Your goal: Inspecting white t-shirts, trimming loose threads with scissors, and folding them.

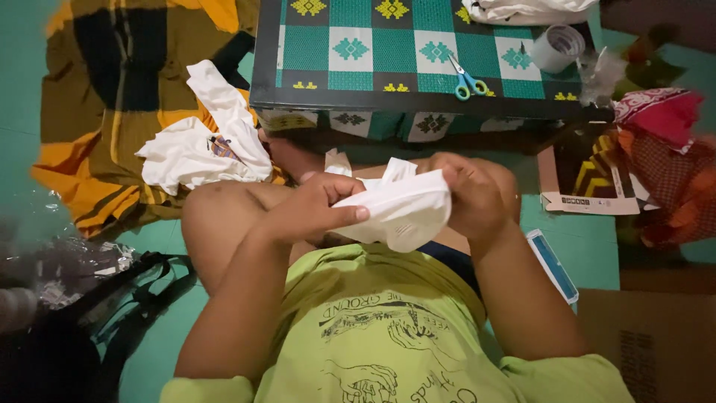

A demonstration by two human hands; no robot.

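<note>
Left hand (317,209) closed in pinch on white cloth piece (399,209), thumb on top; right hand (466,195) curled round its other end, cloth held at chest height over lap; judgement: keep both grips firm, fabric taut, edges aligned; fold detail unclear, blur; white cloth heap (201,145) on patterned blanket (112,97) at left; low table (418,101), green woven cover, blue scissors (468,83), tape roll (558,47); green floor (589,250).
</note>
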